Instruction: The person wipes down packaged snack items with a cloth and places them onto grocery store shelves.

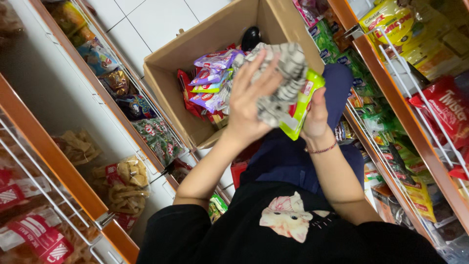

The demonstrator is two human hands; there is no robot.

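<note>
My left hand (250, 98) presses a grey-and-white patterned cloth (286, 78) against a lime-green snack packet (302, 108). The fingers are spread over the cloth. From the other side, my right hand (316, 117) grips the packet; a thin red bracelet sits on that wrist. Both hands are held above my lap, just in front of an open cardboard box (168, 88). Inside the box lie several purple, green and red snack packets (210, 80).
Orange-framed shelves with white wire fronts stand on both sides. The left shelf (58, 156) holds bags of crackers and sweets. The right shelf (415, 132) carries green, yellow and red snack bags. White floor tiles (146, 19) show beyond the box.
</note>
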